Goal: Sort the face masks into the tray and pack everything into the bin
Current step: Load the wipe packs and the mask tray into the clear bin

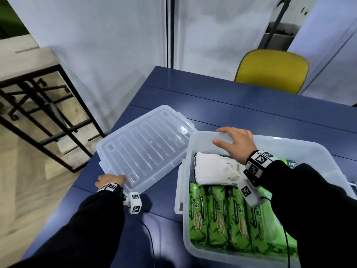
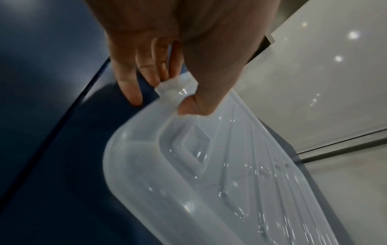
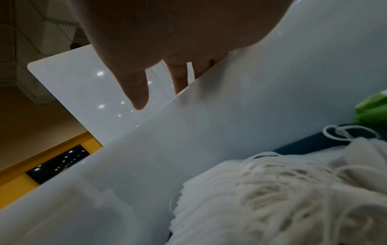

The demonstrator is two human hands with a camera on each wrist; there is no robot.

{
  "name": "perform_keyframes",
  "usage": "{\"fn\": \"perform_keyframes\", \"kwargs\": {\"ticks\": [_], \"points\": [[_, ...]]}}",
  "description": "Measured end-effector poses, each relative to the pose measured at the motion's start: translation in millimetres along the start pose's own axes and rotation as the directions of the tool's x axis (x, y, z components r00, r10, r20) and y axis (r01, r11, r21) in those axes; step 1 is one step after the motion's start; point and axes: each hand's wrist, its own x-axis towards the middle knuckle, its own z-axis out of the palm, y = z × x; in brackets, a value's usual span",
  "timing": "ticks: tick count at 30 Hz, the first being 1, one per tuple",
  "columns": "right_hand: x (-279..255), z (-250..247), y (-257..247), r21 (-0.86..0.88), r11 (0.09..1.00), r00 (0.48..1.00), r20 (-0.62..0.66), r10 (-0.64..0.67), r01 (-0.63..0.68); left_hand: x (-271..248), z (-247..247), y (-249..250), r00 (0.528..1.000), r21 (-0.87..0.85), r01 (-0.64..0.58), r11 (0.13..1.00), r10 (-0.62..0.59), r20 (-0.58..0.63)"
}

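Observation:
A clear plastic bin (image 1: 309,149) stands on the blue table (image 1: 251,105). Inside it, a stack of white face masks (image 1: 214,169) lies at the far left, and several green wipe packs (image 1: 222,215) stand in a row at the near side. My right hand (image 1: 233,140) rests on the bin's far rim, its fingers hooked over the wall (image 3: 188,140) above the masks (image 3: 272,199). The bin's clear lid (image 1: 146,147) lies tilted to the left, its far corner overlapping the bin's corner. My left hand (image 1: 111,179) pinches the lid's near edge tab (image 2: 178,89) between thumb and fingers.
A yellow chair (image 1: 272,70) stands behind the table's far edge. A black metal frame (image 1: 44,113) stands on the floor to the left. The table's left edge runs close under the lid. A thin black cable (image 1: 150,238) crosses the near tabletop.

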Motion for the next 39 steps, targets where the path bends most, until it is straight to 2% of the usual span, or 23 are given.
{"fn": "perform_keyframes", "kwargs": {"ticks": [3,6,8,11,12,14,15,16,18,21,22,25,28,30,32,35,37,39], "points": [[-8,0,3,0.021,0.999,1.000,-0.006,-0.027,0.027,-6,7,2,0.999,-0.111,0.035,0.993,-0.032,0.031],[-12,-1,4,0.033,0.999,1.000,0.004,-0.031,0.030,7,13,-4,0.983,-0.237,0.036,0.971,0.009,0.183],[-11,-2,3,0.042,0.999,1.000,0.018,-0.023,0.022,1,9,-2,0.977,-0.362,0.042,0.931,0.038,0.211],[-10,-4,2,0.074,0.997,0.999,0.050,0.003,-0.007,-35,-20,24,0.986,-0.617,-0.021,0.787,0.120,0.118],[-10,-6,2,0.084,0.996,0.998,0.056,0.006,-0.010,-48,-35,38,0.984,-0.684,-0.088,0.724,0.171,0.055],[-12,-12,-1,0.122,0.992,0.998,0.068,0.017,-0.025,-75,-69,66,0.948,-0.773,-0.251,0.582,0.310,-0.074],[-12,-15,-2,0.156,0.987,0.997,0.074,0.030,-0.041,-90,-89,78,0.910,-0.783,-0.351,0.514,0.383,-0.156],[-13,-18,-3,0.198,0.979,0.996,0.084,0.041,-0.057,-112,-108,88,0.851,-0.753,-0.469,0.461,0.463,-0.246],[-15,-26,-5,0.342,0.934,0.991,0.110,0.070,-0.104,-156,-147,100,0.673,-0.648,-0.687,0.329,0.625,-0.396],[-23,-45,-8,0.588,0.794,0.988,0.075,0.134,-0.152,-207,-191,105,0.380,-0.498,-0.861,0.100,0.777,-0.502],[-26,-56,-8,0.651,0.737,0.982,0.070,0.178,-0.180,-217,-200,107,0.341,-0.491,-0.869,0.063,0.796,-0.500],[-38,-94,2,0.795,0.557,0.945,0.061,0.321,-0.241,-236,-212,109,0.368,-0.719,-0.695,-0.014,0.853,-0.372],[-50,-142,28,0.858,0.476,0.896,-0.044,0.442,-0.192,-239,-206,109,0.411,-0.811,-0.585,-0.003,0.861,-0.299],[-62,-174,55,0.839,0.517,0.840,-0.151,0.521,-0.170,-258,-186,103,0.461,-0.841,-0.539,0.036,0.849,-0.259],[-78,-199,89,0.805,0.554,0.809,-0.173,0.562,-0.212,-295,-158,93,0.475,-0.870,-0.489,0.062,0.856,-0.205],[-119,-219,137,0.761,0.529,0.796,-0.029,0.605,-0.374,-324,-109,75,0.525,-0.841,-0.506,0.193,0.842,-0.122],[-150,-220,163,0.673,0.598,0.796,-0.023,0.605,-0.435,-323,-82,63,0.543,-0.793,-0.524,0.311,0.839,-0.030],[-170,-209,182,0.546,0.694,0.809,-0.049,0.586,-0.470,-303,-54,54,0.536,-0.759,-0.512,0.402,0.840,0.083]]}}
